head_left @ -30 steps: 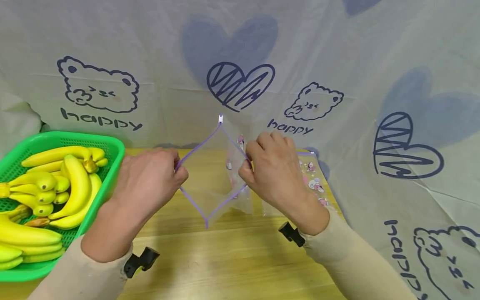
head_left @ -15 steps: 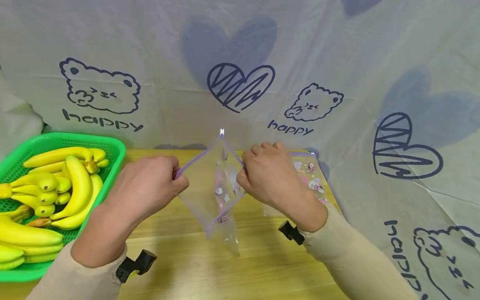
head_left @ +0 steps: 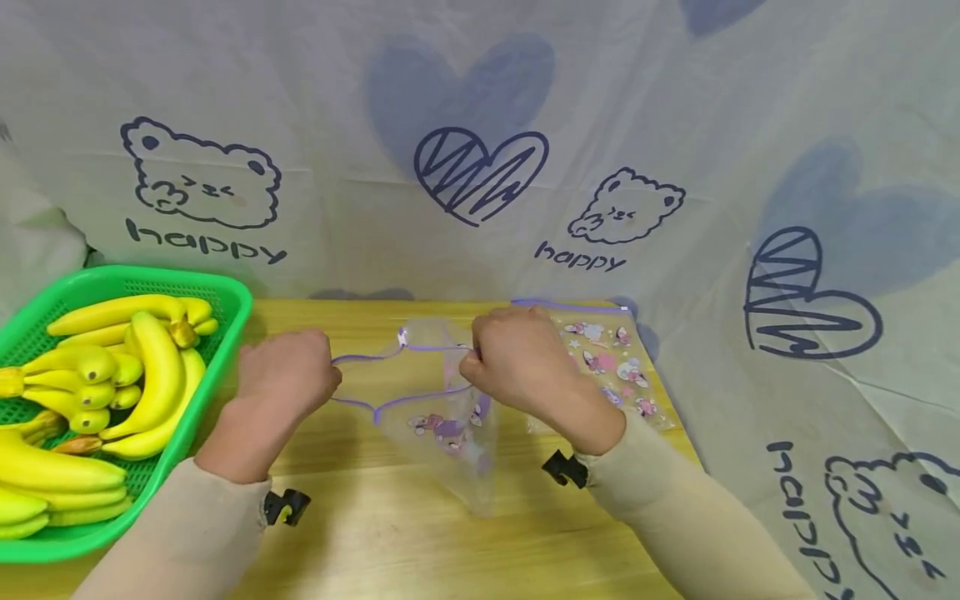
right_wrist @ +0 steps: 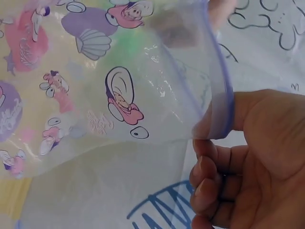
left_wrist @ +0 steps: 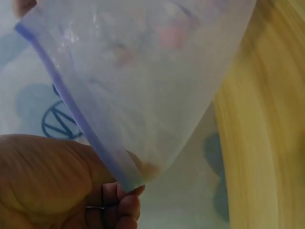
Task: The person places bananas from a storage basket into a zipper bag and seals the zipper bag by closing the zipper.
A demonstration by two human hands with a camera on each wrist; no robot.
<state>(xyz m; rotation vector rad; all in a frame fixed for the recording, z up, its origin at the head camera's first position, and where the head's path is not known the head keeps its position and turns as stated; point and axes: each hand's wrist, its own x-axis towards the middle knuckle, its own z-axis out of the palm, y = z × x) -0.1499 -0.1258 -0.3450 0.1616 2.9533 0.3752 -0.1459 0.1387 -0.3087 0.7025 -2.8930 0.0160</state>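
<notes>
Left hand (head_left: 288, 383) and right hand (head_left: 517, 358) pinch a purple-zipped, clear plastic bag (head_left: 450, 429) between them, its long axis across the mouth nine-to-three; curved yellow bananas (head_left: 156, 367) lie at nine o'clock, left hand nearer.

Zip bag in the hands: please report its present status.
Left hand, right hand: each pinching the zip bag. Bag open, no contents seen. No obstruction seen; green banana basket at left.

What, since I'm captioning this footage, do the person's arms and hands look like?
The left sleeve and right sleeve are beige. At their ends sit a black left mount, showing some yellow, and black right mount. Left hand and right hand are gloveless.
</notes>
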